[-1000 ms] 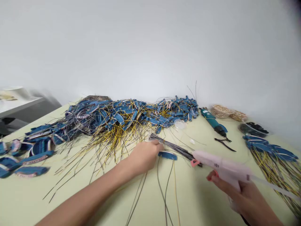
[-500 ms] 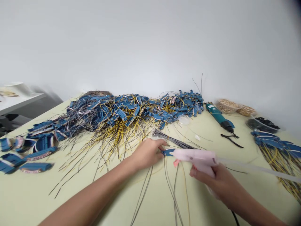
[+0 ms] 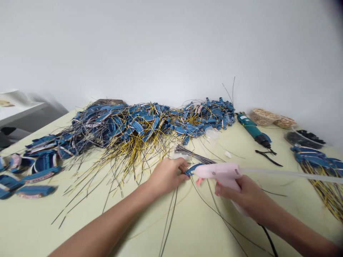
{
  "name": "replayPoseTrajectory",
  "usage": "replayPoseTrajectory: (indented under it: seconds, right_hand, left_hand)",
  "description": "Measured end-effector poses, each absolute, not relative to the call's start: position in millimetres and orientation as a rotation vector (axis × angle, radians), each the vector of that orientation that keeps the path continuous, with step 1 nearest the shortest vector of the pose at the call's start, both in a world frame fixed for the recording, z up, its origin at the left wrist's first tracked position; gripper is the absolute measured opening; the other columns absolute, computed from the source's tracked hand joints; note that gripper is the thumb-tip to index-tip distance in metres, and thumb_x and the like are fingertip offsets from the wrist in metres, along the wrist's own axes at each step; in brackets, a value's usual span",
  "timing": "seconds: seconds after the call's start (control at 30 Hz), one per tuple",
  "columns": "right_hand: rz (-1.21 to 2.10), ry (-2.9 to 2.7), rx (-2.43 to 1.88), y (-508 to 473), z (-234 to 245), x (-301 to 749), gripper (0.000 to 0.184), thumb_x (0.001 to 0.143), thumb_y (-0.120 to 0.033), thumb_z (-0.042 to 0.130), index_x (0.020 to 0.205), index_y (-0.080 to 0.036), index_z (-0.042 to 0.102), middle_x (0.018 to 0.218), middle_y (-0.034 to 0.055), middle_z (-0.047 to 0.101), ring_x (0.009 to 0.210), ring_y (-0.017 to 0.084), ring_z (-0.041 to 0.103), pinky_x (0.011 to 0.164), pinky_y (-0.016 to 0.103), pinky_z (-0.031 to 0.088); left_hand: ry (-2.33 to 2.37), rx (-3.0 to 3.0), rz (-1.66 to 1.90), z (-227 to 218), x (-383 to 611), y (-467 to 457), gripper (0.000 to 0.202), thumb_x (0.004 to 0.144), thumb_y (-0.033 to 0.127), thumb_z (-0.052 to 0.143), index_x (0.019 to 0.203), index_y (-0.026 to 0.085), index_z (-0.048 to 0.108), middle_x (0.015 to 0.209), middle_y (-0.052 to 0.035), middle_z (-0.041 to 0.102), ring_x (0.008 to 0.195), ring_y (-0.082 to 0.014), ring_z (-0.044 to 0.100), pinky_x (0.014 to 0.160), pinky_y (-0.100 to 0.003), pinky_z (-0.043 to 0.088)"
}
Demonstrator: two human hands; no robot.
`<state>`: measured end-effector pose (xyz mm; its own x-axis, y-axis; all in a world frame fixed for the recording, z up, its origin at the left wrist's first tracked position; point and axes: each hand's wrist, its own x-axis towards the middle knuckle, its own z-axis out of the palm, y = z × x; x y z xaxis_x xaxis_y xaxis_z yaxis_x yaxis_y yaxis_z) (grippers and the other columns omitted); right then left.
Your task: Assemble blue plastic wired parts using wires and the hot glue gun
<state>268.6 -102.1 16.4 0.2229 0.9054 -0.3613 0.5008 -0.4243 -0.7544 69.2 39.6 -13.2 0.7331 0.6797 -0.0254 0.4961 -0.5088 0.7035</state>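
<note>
My left hand pinches a small blue piece with thin wires trailing from it toward me. Wrapped round the handle of a pale pink glue gun is my right hand. The gun's nozzle is at the blue piece, and I cannot tell whether it touches. A long clear glue stick sticks out of the gun's back. Just behind the blue piece lies a bundle of grey wires.
A large heap of blue pieces with yellow and grey wires spans the back. Loose blue pieces lie at left. On the right are a green power tool, a tub of black parts and wired blue pieces.
The blue piece has tilted, its right end now higher. The glue gun has moved slightly left and up with my right hand. The trailing wires have swung to the right.
</note>
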Motion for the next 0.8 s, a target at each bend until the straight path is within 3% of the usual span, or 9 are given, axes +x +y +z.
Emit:
replayPoseTrajectory:
  seconds: [0.3,0.5,0.67,0.8]
  right_hand:
    - [1.133,-1.367,-2.028,-94,8,275,0.024,0.082,-0.042,0.057,0.075,-0.02,0.051,0.066,-0.0046,0.042,0.063,0.014,0.038,0.059,0.029,0.028]
    - [1.116,-1.377,-2.014,-95,14,276,0.024,0.083,-0.042,0.055,0.075,-0.02,0.049,0.068,-0.0042,0.042,0.065,0.014,0.038,0.06,0.029,0.03]
    - [1.139,-1.373,-1.986,-89,13,273,0.021,0.083,-0.039,0.055,0.078,-0.02,0.05,0.068,-0.0046,0.04,0.065,0.014,0.037,0.06,0.029,0.03]
    - [1.142,-1.351,-2.005,-89,14,273,0.02,0.082,-0.038,0.057,0.078,-0.019,0.054,0.067,-0.0041,0.042,0.064,0.014,0.039,0.059,0.029,0.031]
  left_hand:
    - [0.847,2.328,0.272,-13,69,42,0.028,0.076,0.025,0.076,0.103,0.023,0.07,0.089,0.0026,0.073,0.074,-0.0161,0.066,0.065,-0.027,0.045]
    - [0.743,2.493,0.214,7,62,53,0.045,0.075,0.032,0.08,0.117,0.027,0.066,0.106,-0.0025,0.065,0.093,-0.022,0.062,0.075,-0.031,0.045]
    - [0.673,2.591,0.121,21,61,62,0.046,0.079,0.027,0.074,0.123,0.03,0.063,0.109,-0.004,0.061,0.096,-0.0226,0.061,0.076,-0.03,0.044]
    - [0.583,2.647,-0.011,30,70,70,0.059,0.074,0.02,0.073,0.13,0.032,0.059,0.113,-0.0053,0.062,0.096,-0.025,0.061,0.072,-0.03,0.044]
